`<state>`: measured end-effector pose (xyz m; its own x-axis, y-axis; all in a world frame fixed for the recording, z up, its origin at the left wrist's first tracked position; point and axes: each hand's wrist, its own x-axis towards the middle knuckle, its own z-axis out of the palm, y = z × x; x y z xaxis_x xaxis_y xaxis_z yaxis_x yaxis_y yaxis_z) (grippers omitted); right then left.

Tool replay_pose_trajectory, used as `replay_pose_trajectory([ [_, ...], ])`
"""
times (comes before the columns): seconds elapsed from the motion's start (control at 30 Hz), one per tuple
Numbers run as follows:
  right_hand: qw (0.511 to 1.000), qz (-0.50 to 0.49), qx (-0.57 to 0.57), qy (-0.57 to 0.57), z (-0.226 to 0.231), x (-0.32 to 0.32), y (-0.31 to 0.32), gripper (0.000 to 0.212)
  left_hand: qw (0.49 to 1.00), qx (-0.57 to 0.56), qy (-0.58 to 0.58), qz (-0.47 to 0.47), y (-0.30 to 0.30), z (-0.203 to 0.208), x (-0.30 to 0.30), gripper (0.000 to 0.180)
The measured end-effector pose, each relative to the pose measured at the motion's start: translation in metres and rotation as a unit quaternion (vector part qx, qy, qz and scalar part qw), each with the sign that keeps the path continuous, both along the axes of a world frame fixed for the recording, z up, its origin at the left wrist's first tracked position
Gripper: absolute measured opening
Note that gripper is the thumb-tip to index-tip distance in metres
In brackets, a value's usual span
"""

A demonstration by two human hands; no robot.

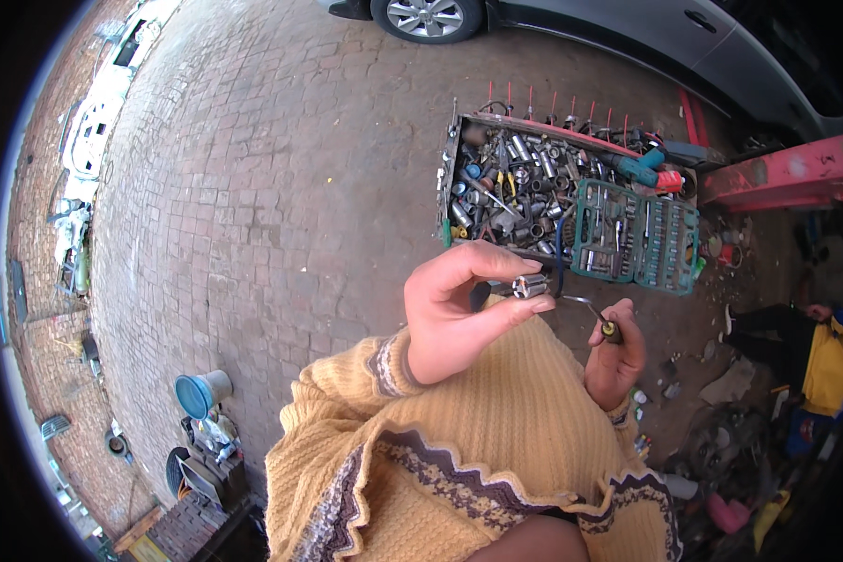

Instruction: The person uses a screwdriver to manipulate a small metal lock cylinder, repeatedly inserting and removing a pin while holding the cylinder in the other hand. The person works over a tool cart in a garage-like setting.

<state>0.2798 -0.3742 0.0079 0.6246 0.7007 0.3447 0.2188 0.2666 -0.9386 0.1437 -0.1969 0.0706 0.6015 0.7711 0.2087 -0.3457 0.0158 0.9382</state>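
"Both full in the head view?"

"Yes. Your left hand [451, 314] pinches a metal cylinder [531, 287] sideways, probably keeping its slotted end visible; your right hand [618, 361] curls round a bent tool [612, 331], both short of the tray's near edge."

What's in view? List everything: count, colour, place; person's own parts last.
Metal socket: one, silver, right of centre
Bent tool: one, silver and yellow, beside the socket
Tray: one, dark and red, upper right
Loose tools: many, mostly silver, in the tray
Socket case: one, green, on the tray's right
Power tool: one, teal, behind the case
Car: one, grey, upper right
Beam: one, red, right
Bucket: one, blue and white, lower left
Other person: one, yellow and blue top, right
Clutter: many, mixed, lower right
Sweater: one, yellow, lower centre
Left hand: one, bare, pinching the socket
Right hand: one, bare, gripping the tool
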Motion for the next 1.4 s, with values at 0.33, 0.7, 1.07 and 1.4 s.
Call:
replay_pose_trajectory([
  [0.33, 0.946, -0.087, -0.06, -0.305, 0.043, 0.006, -0.008, 0.028, 0.995, 0.095, 0.036, 0.011, 0.002, 0.002, -0.004, 0.027],
  [0.7, 0.919, -0.11, -0.073, -0.372, 0.052, 0.004, -0.016, 0.031, 0.974, 0.219, 0.051, 0.022, 0.009, 0.007, -0.006, 0.025],
  [1.07, 0.912, -0.118, -0.092, -0.381, 0.056, 0.003, -0.016, 0.033, 0.963, 0.26, 0.07, 0.03, 0.012, 0.011, -0.005, 0.026],
  [1.4, 0.918, -0.091, -0.118, -0.369, 0.061, 0.008, -0.015, 0.023, 0.961, 0.266, 0.074, 0.025, 0.015, 0.007, -0.004, 0.026],
])
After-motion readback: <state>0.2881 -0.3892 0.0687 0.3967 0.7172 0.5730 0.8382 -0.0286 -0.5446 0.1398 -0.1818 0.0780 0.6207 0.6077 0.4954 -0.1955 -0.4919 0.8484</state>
